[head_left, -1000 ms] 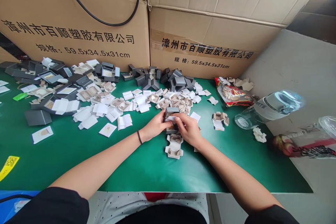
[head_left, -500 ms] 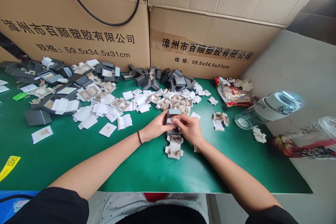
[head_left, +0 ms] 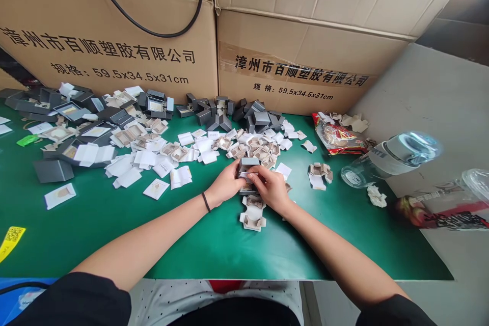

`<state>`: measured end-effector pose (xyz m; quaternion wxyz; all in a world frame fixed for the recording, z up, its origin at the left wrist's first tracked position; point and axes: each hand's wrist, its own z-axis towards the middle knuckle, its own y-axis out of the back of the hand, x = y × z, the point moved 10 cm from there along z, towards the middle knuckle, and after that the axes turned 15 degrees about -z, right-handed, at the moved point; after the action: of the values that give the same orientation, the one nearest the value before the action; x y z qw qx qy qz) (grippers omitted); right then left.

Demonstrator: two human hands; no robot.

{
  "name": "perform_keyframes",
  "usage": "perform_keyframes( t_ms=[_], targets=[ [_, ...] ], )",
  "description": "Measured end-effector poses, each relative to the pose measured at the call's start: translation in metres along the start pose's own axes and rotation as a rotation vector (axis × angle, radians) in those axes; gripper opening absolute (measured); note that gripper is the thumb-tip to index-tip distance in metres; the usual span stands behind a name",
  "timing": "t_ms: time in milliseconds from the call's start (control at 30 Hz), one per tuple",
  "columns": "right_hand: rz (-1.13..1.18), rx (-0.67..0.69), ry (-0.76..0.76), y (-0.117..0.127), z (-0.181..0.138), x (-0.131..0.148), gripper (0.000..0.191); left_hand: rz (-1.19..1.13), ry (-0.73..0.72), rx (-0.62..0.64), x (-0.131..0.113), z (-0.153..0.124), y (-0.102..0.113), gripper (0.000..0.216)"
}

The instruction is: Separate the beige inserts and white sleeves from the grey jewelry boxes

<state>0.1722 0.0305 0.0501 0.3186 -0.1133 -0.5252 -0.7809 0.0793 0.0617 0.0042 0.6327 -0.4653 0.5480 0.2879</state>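
Gray box point(head_left: 249, 162), between the two hands, around the middle of the green tabletop point(head_left: 214, 249). Clamped along its left side by the left hand point(head_left: 227, 182); to its right, the right hand point(head_left: 274, 188), thumb and fingers pinched on a white piece point(head_left: 248, 175) at the box. Just nearer, an unfolded paper insert point(head_left: 253, 212). Farther off, scattered inserts point(head_left: 260, 146), then dark open boxes point(head_left: 217, 114). Along the far side, printed cartons point(head_left: 114, 15); at right, a clear bottle point(head_left: 389, 158) near a pale wall point(head_left: 401, 91).
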Motion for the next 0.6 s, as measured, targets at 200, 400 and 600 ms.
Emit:
perform_keyframes(
  t_ms=[200,400,600],
  targets=[
    [-0.133,0.01,0.202,-0.004,-0.002,0.01,0.016,0.035,-0.011,-0.026,-0.002,0.0,0.001,0.047],
    [-0.298,-0.029,0.289,-0.003,-0.006,0.019,0.018,0.053,-0.005,-0.027,0.0,0.001,0.0,0.043],
    [-0.279,-0.037,0.306,0.003,-0.006,0.024,0.018,-0.063,-0.006,0.034,-0.001,-0.002,-0.005,0.042]
  ],
)
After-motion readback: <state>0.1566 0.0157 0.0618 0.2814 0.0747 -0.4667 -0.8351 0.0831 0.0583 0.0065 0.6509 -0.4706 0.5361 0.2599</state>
